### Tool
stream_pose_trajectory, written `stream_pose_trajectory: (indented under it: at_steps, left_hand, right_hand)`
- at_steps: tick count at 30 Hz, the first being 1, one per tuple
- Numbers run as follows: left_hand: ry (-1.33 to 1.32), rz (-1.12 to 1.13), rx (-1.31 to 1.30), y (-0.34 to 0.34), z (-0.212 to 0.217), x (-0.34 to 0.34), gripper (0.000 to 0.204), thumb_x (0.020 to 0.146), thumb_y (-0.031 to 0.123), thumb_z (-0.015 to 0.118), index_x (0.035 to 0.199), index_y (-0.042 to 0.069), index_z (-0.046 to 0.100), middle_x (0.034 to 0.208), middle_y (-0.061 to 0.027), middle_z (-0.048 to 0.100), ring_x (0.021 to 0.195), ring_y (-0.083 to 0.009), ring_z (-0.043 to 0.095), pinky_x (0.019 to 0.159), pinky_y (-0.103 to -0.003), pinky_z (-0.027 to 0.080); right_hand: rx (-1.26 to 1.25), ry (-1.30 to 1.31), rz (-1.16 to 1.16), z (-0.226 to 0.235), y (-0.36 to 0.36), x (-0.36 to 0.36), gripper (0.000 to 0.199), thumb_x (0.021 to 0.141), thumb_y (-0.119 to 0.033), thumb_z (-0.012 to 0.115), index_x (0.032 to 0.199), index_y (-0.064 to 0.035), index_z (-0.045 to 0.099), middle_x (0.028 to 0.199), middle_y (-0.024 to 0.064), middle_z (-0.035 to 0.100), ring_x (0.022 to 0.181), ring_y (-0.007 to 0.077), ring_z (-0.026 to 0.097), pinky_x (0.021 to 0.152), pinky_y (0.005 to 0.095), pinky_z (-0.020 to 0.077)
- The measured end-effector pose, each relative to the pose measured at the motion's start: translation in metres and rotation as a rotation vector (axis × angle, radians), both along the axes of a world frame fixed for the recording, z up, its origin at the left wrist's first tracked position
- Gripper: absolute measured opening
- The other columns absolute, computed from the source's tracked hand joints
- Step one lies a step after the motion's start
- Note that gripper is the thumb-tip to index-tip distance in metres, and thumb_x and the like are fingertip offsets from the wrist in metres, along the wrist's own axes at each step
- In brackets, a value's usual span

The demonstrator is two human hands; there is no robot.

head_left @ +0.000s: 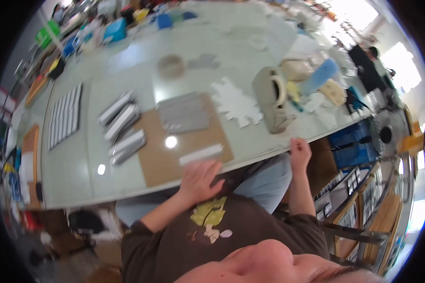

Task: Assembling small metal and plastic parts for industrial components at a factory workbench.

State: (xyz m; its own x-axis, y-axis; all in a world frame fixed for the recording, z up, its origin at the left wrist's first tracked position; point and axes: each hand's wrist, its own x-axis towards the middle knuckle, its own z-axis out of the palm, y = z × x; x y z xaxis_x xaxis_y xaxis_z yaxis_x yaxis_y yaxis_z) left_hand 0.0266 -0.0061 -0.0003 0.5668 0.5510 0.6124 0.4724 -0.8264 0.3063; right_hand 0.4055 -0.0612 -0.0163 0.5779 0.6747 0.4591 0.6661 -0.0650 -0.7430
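My left hand [199, 180] lies at the table's front edge with its fingers stretched out, the thumb apart. Its fingertips reach the near edge of a brown board [158, 165], just below a white strip-like piece [200, 154]. Farther back on the board lies a flat stack of grey, shiny pieces [184, 113]. My right hand [300, 153] is at the table edge to the right, its fingers curled closed; whether anything is in them I cannot make out. Left of the board sit several grey-and-white bundles in clear wrapping [120, 122].
White cut paper pieces [236, 101] lie right of the board, beside a beige tape dispenser-like holder [269, 101]. A blue cylindrical thing [320, 75] and a yellow sponge-like block [333, 92] stand behind it. A striped sheet [65, 115] is at the left; a fan [387, 134] at the right.
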Motion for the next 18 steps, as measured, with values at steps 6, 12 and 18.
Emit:
stream_pose_trajectory:
  at_steps: [6, 12, 18]
  left_hand:
    - [-0.196, -0.095, -0.048, 0.003, 0.0, -0.023, 0.035, 0.075, 0.021, 0.078, 0.107, 0.013, 0.069, 0.109, -0.0036, 0.062, 0.101, -0.0267, 0.058, 0.087, -0.039, 0.047]
    - [-0.264, -0.202, -0.159, 0.0, 0.016, -0.046, 0.032, 0.071, 0.015, 0.081, 0.101, 0.009, 0.071, 0.099, -0.0049, 0.066, 0.091, -0.0271, 0.061, 0.08, -0.039, 0.051]
    - [-0.078, -0.093, -0.692, -0.013, 0.039, -0.041, 0.053, 0.085, 0.031, 0.075, 0.13, 0.008, 0.06, 0.098, -0.0124, 0.07, 0.081, -0.0276, 0.068, 0.071, -0.037, 0.055]
  right_hand:
    - [-0.001, -0.175, -0.104, -0.021, 0.017, 0.001, 0.011, 0.087, -0.004, 0.07, 0.079, 0.0004, 0.063, 0.083, 0.0107, 0.062, 0.078, 0.0276, 0.055, 0.073, 0.0362, 0.0452]
    - [0.026, -0.166, 0.411, 0.032, 0.005, -0.09, 0.009, 0.081, 0.001, 0.07, 0.076, -0.0027, 0.063, 0.076, 0.0092, 0.062, 0.074, 0.0232, 0.06, 0.066, 0.0329, 0.0454]
    - [-0.305, -0.363, 1.141, 0.056, 0.009, -0.194, 0.016, 0.078, -0.018, 0.077, 0.078, -0.009, 0.063, 0.067, 0.0092, 0.06, 0.062, 0.0326, 0.06, 0.057, 0.0434, 0.0475]
